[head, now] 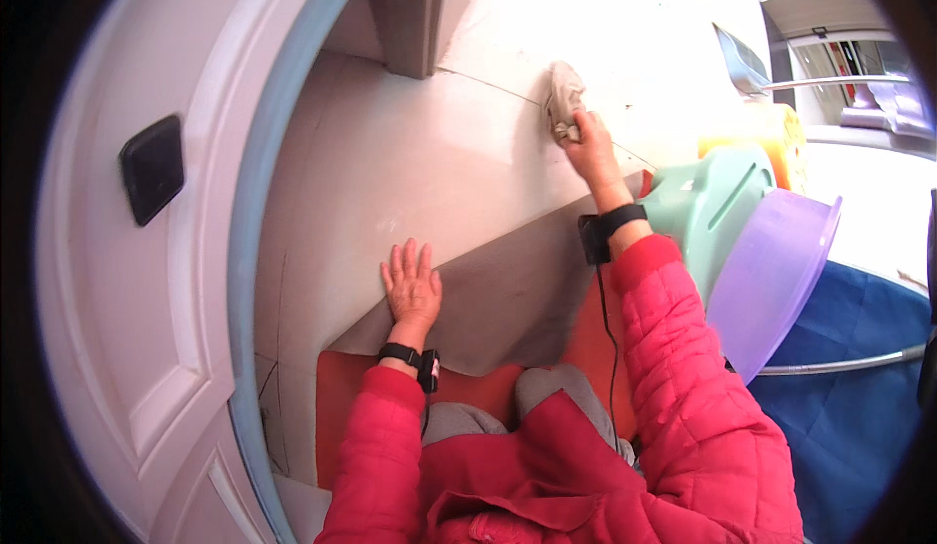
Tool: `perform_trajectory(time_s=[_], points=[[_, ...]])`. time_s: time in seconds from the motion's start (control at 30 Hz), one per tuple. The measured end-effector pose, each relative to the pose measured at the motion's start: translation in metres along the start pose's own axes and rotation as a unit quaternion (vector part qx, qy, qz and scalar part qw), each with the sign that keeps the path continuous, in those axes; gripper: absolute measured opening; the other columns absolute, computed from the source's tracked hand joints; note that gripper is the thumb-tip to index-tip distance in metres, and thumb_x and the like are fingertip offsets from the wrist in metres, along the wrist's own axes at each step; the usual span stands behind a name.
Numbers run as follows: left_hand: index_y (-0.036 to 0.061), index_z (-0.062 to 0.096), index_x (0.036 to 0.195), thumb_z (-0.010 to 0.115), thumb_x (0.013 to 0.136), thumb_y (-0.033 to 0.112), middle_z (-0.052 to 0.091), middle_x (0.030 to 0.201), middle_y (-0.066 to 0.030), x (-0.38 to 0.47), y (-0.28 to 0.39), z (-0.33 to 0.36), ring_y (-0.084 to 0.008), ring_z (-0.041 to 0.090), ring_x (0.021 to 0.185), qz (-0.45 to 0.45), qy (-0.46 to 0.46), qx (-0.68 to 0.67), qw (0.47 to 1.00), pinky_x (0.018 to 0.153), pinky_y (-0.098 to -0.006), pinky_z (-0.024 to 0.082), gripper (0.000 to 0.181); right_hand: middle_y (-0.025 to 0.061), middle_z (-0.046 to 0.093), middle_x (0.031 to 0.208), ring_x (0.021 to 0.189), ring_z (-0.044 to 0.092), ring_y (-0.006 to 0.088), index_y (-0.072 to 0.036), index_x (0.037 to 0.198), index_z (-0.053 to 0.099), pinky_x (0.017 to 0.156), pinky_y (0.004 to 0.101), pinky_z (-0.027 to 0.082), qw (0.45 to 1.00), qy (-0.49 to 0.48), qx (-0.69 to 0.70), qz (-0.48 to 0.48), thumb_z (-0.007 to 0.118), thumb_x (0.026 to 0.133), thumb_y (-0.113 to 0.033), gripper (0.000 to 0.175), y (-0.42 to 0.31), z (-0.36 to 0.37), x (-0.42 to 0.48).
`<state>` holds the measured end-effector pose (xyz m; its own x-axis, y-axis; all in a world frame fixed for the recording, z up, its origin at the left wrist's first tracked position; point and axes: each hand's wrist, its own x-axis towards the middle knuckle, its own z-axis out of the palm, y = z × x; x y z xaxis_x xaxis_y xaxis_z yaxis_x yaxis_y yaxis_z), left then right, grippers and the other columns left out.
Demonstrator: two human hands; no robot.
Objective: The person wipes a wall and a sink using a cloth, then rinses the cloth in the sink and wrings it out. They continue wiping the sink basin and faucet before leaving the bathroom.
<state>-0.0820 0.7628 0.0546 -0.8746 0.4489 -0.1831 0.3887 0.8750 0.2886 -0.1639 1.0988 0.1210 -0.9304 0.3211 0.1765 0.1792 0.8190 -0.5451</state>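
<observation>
My right hand (591,150) grips a bunched beige cloth (565,97) just above or against the pale tiled floor (410,156); contact cannot be told. With its fingers spread, my left hand (413,286) rests palm down by the edge of a red mat (344,383), whose grey-brown underside (505,295) shows where it is folded over. Both wrists carry black straps with small devices and cables. My knees are on or over the mat.
A white panelled door (198,324) with a blue edge stands at left, near a brown door frame post (417,24). At right are a green plastic stool (703,193), a purple basin (776,273), a yellow plastic item (783,134) and a blue sheet (849,346) with a metal tube (842,365).
</observation>
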Motion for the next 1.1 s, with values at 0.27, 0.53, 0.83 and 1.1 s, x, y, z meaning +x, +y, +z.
perform_trajectory(time_s=[0.27, 0.53, 0.83, 1.1], points=[[0.0181, 0.037, 0.129, 0.052, 0.079, 0.025, 0.026, 0.137, -0.0062, 0.001, 0.0, 0.005, -0.0303, 0.02, 0.128, 0.0, -0.014, 0.022, 1.0, 0.103, -0.0514, 0.015, 0.052, 0.0112, 0.053, 0.084, 0.081, 0.057, 0.032, -0.008, 0.083, 0.056, 0.073, 0.0388, 0.047, 0.937, -0.331, -0.042, -0.103, 0.055, 0.065, -0.002, 0.019, -0.061, 0.037, -0.087], [0.0182, 0.037, 0.128, 0.053, 0.078, 0.022, 0.028, 0.137, -0.0072, 0.001, 0.0, 0.006, -0.0319, 0.022, 0.127, 0.008, 0.013, 0.024, 1.0, 0.102, -0.0522, 0.017, 0.053, 0.0186, 0.056, 0.084, 0.078, 0.055, 0.0364, -0.004, 0.082, 0.057, 0.068, 0.0433, 0.046, 0.975, 0.008, -0.129, 0.18, 0.055, 0.07, -0.008, 0.013, 0.05, 0.012, -0.017], [0.0137, 0.036, 0.129, 0.05, 0.079, 0.018, 0.025, 0.138, -0.0094, 0.002, 0.004, -0.001, -0.0327, 0.019, 0.128, 0.004, -0.019, 0.014, 1.0, 0.103, -0.0512, 0.014, 0.052, 0.0144, 0.061, 0.086, 0.082, 0.059, 0.0302, -0.011, 0.09, 0.062, 0.073, 0.0397, 0.048, 0.94, -0.214, -0.231, 0.13, 0.057, 0.069, -0.018, 0.022, 0.015, -0.01, -0.062], [0.0164, 0.038, 0.128, 0.051, 0.079, 0.023, 0.027, 0.137, -0.008, 0.001, 0.001, 0.005, -0.0319, 0.021, 0.127, 0.002, -0.01, 0.024, 1.0, 0.103, -0.0521, 0.014, 0.051, 0.0152, 0.058, 0.106, 0.1, 0.056, 0.0288, -0.009, 0.105, 0.059, 0.086, 0.0375, 0.044, 0.902, -0.123, -0.253, 0.329, 0.053, 0.074, -0.013, 0.032, 0.099, -0.011, -0.013]])
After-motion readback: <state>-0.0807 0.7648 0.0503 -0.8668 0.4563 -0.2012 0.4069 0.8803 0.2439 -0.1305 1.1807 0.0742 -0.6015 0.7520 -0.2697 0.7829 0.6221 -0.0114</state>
